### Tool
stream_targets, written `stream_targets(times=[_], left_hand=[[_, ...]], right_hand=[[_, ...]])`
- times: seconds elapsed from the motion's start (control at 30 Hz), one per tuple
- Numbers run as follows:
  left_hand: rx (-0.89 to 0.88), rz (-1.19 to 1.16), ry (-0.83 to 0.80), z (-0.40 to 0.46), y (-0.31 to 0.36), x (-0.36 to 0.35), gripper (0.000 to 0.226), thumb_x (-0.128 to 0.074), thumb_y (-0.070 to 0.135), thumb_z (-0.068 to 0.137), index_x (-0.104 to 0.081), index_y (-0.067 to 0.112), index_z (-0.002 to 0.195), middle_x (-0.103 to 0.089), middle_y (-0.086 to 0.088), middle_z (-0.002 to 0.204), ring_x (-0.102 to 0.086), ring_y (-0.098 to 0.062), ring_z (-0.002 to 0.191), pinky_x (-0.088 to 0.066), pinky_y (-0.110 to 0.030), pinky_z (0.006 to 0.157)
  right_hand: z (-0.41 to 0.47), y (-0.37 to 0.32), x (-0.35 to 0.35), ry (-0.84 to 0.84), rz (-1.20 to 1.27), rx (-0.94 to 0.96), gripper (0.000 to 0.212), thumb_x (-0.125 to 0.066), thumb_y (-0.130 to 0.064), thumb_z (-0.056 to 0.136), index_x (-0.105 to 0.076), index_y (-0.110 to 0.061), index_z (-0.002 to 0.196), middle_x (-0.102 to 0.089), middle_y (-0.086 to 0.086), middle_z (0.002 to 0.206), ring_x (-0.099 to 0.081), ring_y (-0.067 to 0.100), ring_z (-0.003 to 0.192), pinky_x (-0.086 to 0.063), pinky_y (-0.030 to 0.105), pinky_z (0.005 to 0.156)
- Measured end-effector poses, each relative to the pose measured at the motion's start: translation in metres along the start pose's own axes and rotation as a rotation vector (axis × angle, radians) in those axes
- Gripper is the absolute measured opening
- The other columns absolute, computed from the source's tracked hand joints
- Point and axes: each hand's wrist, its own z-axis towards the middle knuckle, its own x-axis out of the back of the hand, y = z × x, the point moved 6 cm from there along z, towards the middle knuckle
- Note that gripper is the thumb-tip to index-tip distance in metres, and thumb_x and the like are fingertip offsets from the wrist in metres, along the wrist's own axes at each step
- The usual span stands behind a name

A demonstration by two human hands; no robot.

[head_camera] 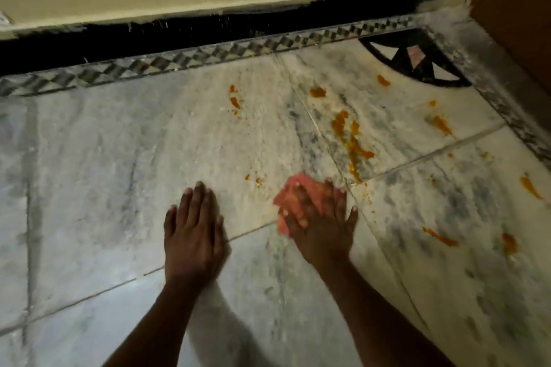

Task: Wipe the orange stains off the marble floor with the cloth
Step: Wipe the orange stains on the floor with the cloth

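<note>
Left hand [192, 232] nearest, flat on the marble floor [119, 143], fingers straight and close together, holding nothing, looks like a brace. Right hand [320, 225] just beside it, pressing the pink cloth [293, 188] flat to the floor, fingers spread and straight on top of it, not curled round it; cloth pokes out ahead and to the left of the fingertips, hand is motion-blurred. Small orange specks [258, 180] just left of the cloth's front edge. Key relation: the big orange streak [353, 143] lies ahead and slightly right of the right fingertips, near, long axis running away from the person and leaning a bit left at the far end, so the right hand is clearly the nearer one and a forward push would run along it. Further drips off to the right [529, 188], near right [441, 237], and far ones [235, 101], [317, 92], [383, 80] toward the patterned border [179, 62]. Most stains look untouched; task seems early.
</note>
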Motion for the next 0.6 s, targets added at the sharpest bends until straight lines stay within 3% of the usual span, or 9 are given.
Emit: stream_targets(times=[0.07, 0.17, 0.27, 0.37, 0.47, 0.53, 0.6], left_hand=[[0.002, -0.003, -0.020, 0.004, 0.003, 0.000, 0.064, -0.034, 0.039, 0.102, -0.042, 0.012, 0.159, -0.028, -0.006, 0.172, -0.028, -0.027, 0.159, -0.025, -0.053, 0.125], [0.006, 0.028, -0.035, 0.008, 0.001, -0.001, 0.063, -0.036, 0.038, 0.100, -0.046, 0.011, 0.157, -0.030, -0.008, 0.171, -0.031, -0.029, 0.158, -0.027, -0.054, 0.123], [-0.002, 0.039, -0.060, 0.008, 0.001, -0.001, 0.063, -0.037, 0.037, 0.100, -0.046, 0.011, 0.157, -0.029, -0.008, 0.172, -0.029, -0.028, 0.159, -0.027, -0.054, 0.124], [0.001, 0.003, -0.052, 0.007, 0.001, 0.000, 0.063, -0.038, 0.035, 0.100, -0.043, 0.012, 0.159, -0.028, -0.006, 0.172, -0.027, -0.025, 0.160, -0.027, -0.054, 0.125], [-0.007, -0.020, -0.065, 0.006, 0.000, 0.000, 0.064, -0.039, 0.033, 0.100, -0.040, 0.013, 0.160, -0.027, -0.005, 0.173, -0.024, -0.023, 0.161, -0.026, -0.053, 0.126], [-0.019, -0.029, -0.061, 0.005, -0.001, 0.000, 0.065, -0.039, 0.032, 0.098, -0.040, 0.014, 0.161, -0.028, -0.005, 0.173, -0.023, -0.023, 0.161, -0.025, -0.053, 0.126], [-0.032, -0.021, -0.056, 0.006, -0.004, -0.001, 0.067, -0.039, 0.031, 0.096, -0.040, 0.012, 0.160, -0.027, -0.006, 0.173, -0.024, -0.024, 0.161, -0.025, -0.053, 0.126]], right_hand=[[0.040, -0.029, -0.004, -0.010, 0.104, -0.202, 0.070, -0.035, -0.080, 0.094, -0.024, -0.059, 0.160, -0.015, 0.009, 0.179, -0.009, 0.046, 0.163, -0.020, 0.071, 0.124], [0.038, -0.089, -0.010, -0.063, 0.032, 0.059, 0.070, -0.038, -0.076, 0.094, -0.024, -0.061, 0.160, -0.008, 0.008, 0.180, -0.004, 0.047, 0.163, -0.016, 0.071, 0.126], [-0.024, -0.080, -0.003, -0.098, -0.054, 0.249, 0.070, -0.035, -0.080, 0.095, -0.011, -0.065, 0.160, -0.007, 0.001, 0.180, -0.009, 0.039, 0.165, -0.019, 0.071, 0.123], [-0.010, -0.024, 0.000, -0.041, -0.029, -0.024, 0.071, -0.035, -0.081, 0.093, -0.020, -0.062, 0.160, -0.016, 0.006, 0.179, -0.020, 0.044, 0.162, -0.021, 0.072, 0.122], [0.069, -0.026, -0.010, -0.013, 0.031, -0.279, 0.072, -0.028, -0.078, 0.098, -0.016, -0.054, 0.164, -0.004, 0.015, 0.179, -0.004, 0.051, 0.162, -0.014, 0.070, 0.126], [0.098, -0.063, -0.014, -0.074, 0.074, -0.244, 0.072, -0.022, -0.079, 0.097, -0.019, -0.054, 0.164, 0.003, 0.016, 0.179, 0.005, 0.051, 0.162, -0.010, 0.068, 0.128], [0.078, -0.098, -0.017, -0.116, 0.071, -0.041, 0.070, -0.024, -0.078, 0.097, -0.016, -0.057, 0.163, 0.008, 0.012, 0.179, 0.009, 0.048, 0.163, -0.007, 0.065, 0.130]])
